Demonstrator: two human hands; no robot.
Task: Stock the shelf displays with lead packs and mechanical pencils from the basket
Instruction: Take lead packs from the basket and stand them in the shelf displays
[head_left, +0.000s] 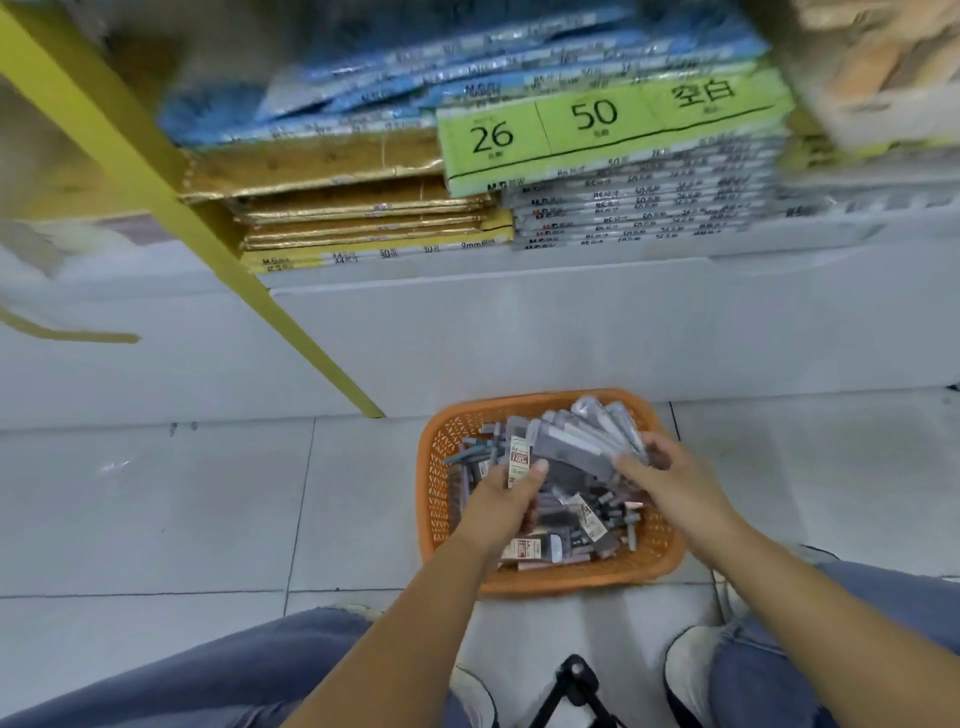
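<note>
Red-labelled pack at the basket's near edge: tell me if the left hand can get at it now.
Probably yes: the red-labelled pack lies uncovered on top, close by the left hand, though that hand holds a small pack.

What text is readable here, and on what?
"26", "50", "空白": green pack on the shelf.
"50", "9mm": yellow pack edge.
"B5", "50": grey stack spines; rest blurred.
Label on lead pack in left hand: too blurred.
Print on grey packs in right hand: unreadable.

Stacked paper packs (631, 210); yellow post (156, 174); tripod (573, 680); floor tiles (156, 509)
</note>
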